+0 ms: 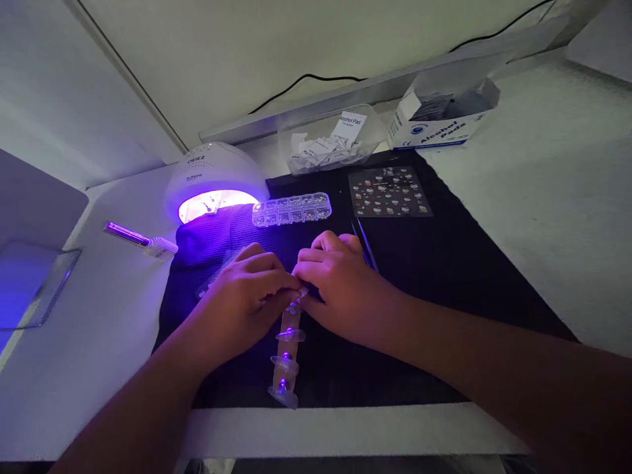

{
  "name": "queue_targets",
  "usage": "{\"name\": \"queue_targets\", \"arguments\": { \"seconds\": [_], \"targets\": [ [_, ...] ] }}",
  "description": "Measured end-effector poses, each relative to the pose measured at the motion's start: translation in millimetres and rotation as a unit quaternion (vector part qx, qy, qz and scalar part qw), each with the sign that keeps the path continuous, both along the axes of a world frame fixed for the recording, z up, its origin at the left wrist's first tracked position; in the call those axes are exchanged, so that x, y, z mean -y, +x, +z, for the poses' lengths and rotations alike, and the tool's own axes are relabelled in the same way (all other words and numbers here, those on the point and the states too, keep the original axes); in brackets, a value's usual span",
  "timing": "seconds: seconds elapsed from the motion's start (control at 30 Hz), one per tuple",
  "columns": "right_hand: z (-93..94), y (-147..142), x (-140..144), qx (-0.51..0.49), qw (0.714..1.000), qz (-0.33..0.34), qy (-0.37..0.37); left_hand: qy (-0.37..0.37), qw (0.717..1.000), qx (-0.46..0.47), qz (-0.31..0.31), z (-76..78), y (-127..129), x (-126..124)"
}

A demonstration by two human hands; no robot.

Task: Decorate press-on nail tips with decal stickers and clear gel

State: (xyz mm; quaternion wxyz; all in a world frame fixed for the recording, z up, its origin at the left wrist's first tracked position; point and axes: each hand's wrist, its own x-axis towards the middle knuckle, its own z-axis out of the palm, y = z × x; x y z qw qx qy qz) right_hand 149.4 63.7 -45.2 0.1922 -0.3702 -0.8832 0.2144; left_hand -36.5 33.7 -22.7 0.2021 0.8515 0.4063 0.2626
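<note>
My left hand point(247, 296) pinches thumb and forefinger together on a small pale nail tip point(303, 291) at the far end of a nail display strip point(287, 347). Against it from the other side, my right hand point(340, 280) has its fingers curled and closed around the same spot. The fingers hide most of that tip. Along the strip toward me, several clear false nails point(284, 397) lie crosswise on shiny round posts. Partly behind my left hand is a clear sheet point(217, 273) or packet.
A glowing nail lamp point(214, 174) stands back left beside a brush bottle point(141, 240). Behind my hands are a rhinestone case point(291, 209), sticker sheet point(390, 191) and tweezers point(367, 245) on a black cloth point(444, 316). A clear bin point(328, 148) and alcohol pad box point(439, 125) stand behind.
</note>
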Motion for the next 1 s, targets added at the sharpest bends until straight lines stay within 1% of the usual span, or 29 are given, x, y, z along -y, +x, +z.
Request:
{"name": "queue_targets", "arguments": {
  "seconds": [0.13, 0.3, 0.53, 0.83, 1.0],
  "targets": [
    [-0.3, -0.9, -0.5, 0.007, 1.000, -0.004, -0.005, -0.037, 0.999, 0.034, -0.005, 1.7, 0.1, 0.1],
    [-0.7, 0.8, -1.4, 0.017, 1.000, -0.001, -0.008, -0.043, 0.997, 0.064, -0.027, 4.2, -0.4, 1.3],
    [1.9, 0.9, 0.4, 0.020, 1.000, -0.008, -0.007, -0.018, 1.000, 0.008, -0.020, -1.2, -7.4, -4.1],
    [1.0, -0.4, -1.0, 0.019, 1.000, -0.011, -0.007, -0.002, 1.000, -0.003, -0.023, -0.2, -2.2, -5.0],
    [0.8, -0.9, -1.0, 0.021, 1.000, -0.012, -0.003, 0.016, 1.000, -0.013, -0.017, 0.7, -5.3, -4.6]
  ]
}}
